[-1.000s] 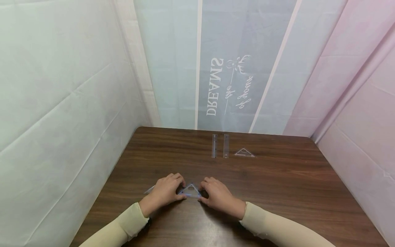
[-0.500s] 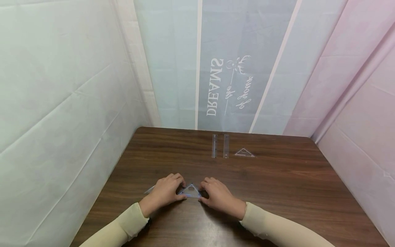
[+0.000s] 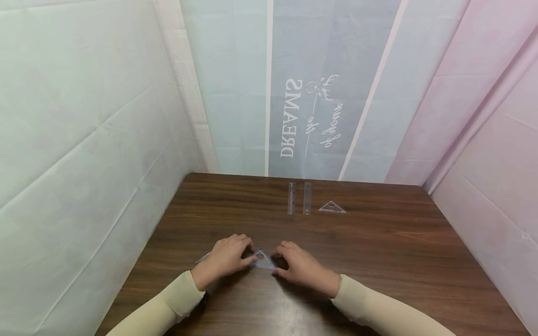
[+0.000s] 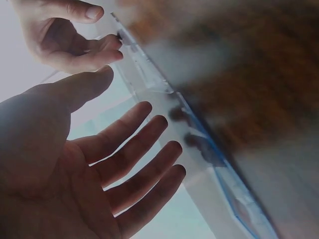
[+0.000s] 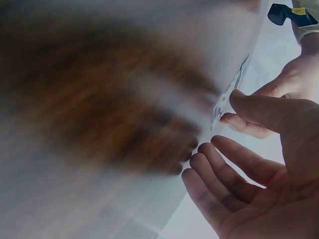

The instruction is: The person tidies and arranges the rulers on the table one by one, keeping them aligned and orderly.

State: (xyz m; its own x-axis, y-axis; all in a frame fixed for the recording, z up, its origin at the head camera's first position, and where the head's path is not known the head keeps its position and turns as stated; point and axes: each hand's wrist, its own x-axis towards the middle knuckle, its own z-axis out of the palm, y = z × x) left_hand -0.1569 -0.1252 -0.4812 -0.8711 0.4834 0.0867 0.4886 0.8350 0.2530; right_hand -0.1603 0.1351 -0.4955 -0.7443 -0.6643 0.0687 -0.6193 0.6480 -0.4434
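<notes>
A clear, blue-tinted set square (image 3: 265, 265) lies flat on the table between the two hands. My left hand (image 3: 229, 256) is at its left side, fingers spread and loosely bent in the left wrist view, holding nothing; its thumb overlaps the square's left corner in the head view. On the other side my right hand (image 3: 303, 267) has relaxed fingers and thumb close to the right corner, gripping nothing; whether it touches cannot be told. A second blue-edged set square (image 4: 234, 194) lies left of the left hand, mostly hidden behind it in the head view.
Toward the back of the brown wooden table (image 3: 378, 261) lie two clear rulers (image 3: 292, 198), side by side, and a clear set square (image 3: 332, 207) to their right. Fabric walls (image 3: 84, 140) enclose the left, back and right sides.
The left thumb has shifted right, and the left hand has loosened from the set square. My right hand has drawn slightly to the right. The set square has hardly moved.
</notes>
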